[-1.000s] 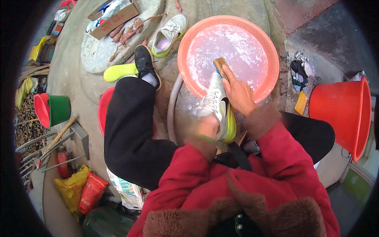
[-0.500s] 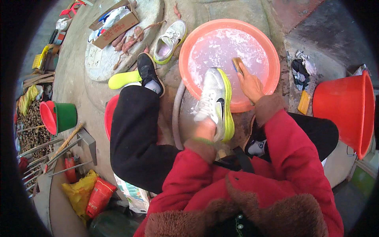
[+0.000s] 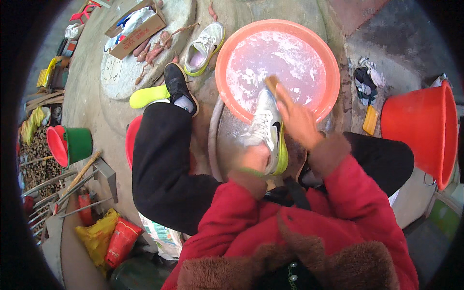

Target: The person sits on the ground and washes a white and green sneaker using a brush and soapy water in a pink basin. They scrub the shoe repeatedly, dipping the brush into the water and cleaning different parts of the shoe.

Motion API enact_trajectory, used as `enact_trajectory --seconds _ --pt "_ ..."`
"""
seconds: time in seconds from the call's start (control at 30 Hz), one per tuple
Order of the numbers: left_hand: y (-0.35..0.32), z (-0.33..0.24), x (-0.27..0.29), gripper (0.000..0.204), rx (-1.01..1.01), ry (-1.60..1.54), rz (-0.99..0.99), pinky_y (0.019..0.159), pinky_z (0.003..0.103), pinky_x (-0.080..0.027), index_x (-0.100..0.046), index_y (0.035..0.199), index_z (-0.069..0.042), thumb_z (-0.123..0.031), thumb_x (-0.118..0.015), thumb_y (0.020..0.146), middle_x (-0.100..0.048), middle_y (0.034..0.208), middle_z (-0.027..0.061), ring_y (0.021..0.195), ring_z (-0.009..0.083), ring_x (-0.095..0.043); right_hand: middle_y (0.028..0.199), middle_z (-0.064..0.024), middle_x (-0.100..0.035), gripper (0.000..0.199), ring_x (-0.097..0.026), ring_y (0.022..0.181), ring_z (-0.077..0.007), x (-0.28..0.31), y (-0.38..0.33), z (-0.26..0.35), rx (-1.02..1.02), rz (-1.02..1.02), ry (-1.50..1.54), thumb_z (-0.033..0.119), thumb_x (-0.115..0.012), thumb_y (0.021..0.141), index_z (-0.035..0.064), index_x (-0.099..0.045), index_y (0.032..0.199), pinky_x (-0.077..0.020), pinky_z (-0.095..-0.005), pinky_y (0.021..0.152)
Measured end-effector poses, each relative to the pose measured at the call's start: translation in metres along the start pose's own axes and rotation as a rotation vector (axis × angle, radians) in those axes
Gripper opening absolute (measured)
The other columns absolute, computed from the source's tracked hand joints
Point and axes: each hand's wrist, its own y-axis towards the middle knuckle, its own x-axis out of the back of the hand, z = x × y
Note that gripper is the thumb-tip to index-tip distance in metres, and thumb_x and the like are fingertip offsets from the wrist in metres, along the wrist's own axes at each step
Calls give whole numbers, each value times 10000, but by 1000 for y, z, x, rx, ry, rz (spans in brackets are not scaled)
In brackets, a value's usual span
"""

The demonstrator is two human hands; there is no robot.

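A white sneaker [image 3: 266, 116] with a yellow-green sole is held tilted, its toe over the near rim of the orange-pink basin [image 3: 333, 89]. My left hand [image 3: 253, 157] grips it at the heel opening; the fingers are mostly hidden by the shoe and blurred. In my right hand [image 3: 298, 122] is a scrub brush [image 3: 272, 84] with a tan-brown back, its head against the sneaker's toe. Milky, foamy water fills the basin. A matching sneaker [image 3: 205, 48] stands on the ground left of the basin.
A red bucket [image 3: 411, 130] stands at right, near a yellow bar [image 3: 370, 120] and a crumpled cloth heap [image 3: 367, 82]. A grey hose [image 3: 214, 137] runs left of the basin. A yellow-green insole [image 3: 145, 96] lies beside my left foot. Beyond are a cardboard box [image 3: 140, 36] and sweet potatoes [image 3: 157, 50].
The brush in my right hand has moved left from over the water onto the sneaker's toe. The sneaker has tipped slightly, hiding part of its sole behind my hand.
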Motion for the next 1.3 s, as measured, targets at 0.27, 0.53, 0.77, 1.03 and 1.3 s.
enact_trajectory --seconds 0.27,0.53,0.77,1.03,1.3 --pt "0 12 25 439 87 -133 7 1026 321 -477 -464 1477 -110 -327 -435 1097 -619 1297 14 1163 178 -586 913 -324 -672 552 -641 834 -525 -29 1 -20 148 -223 40 327 -482 1037 219 -338 1558 -493 -599 743" --pt "-9 8 21 540 69 -30 -79 976 380 -490 -523 1445 -123 -473 -528 1034 -616 1283 34 1129 206 -574 902 -326 -666 570 -645 840 -522 -19 1 -12 57 -57 27 345 -494 1037 180 -346 1561 -493 -589 759" --pt "0 -3 11 479 47 -30 -73 915 346 -504 -496 1460 -127 -396 -490 1064 -603 1245 17 1053 169 -578 917 -325 -670 546 -647 867 -517 -23 4 -6 363 -292 10 331 -454 1043 174 -342 1554 -489 -597 759" --pt "-3 -12 1 427 -56 18 -83 816 268 -512 -472 1466 -112 -318 -460 1092 -591 1187 -9 947 100 -573 1084 -358 -643 652 -649 923 -520 -20 9 -10 150 -29 154 298 -522 1002 198 -249 1586 -478 -598 832" --pt "20 10 46 416 -111 -16 186 958 290 -516 -426 1492 -87 -217 -411 1097 -570 1359 26 1148 162 -589 873 -310 -672 563 -658 844 -501 -13 13 -2 109 -130 75 358 -465 1047 194 -330 1568 -503 -579 749"
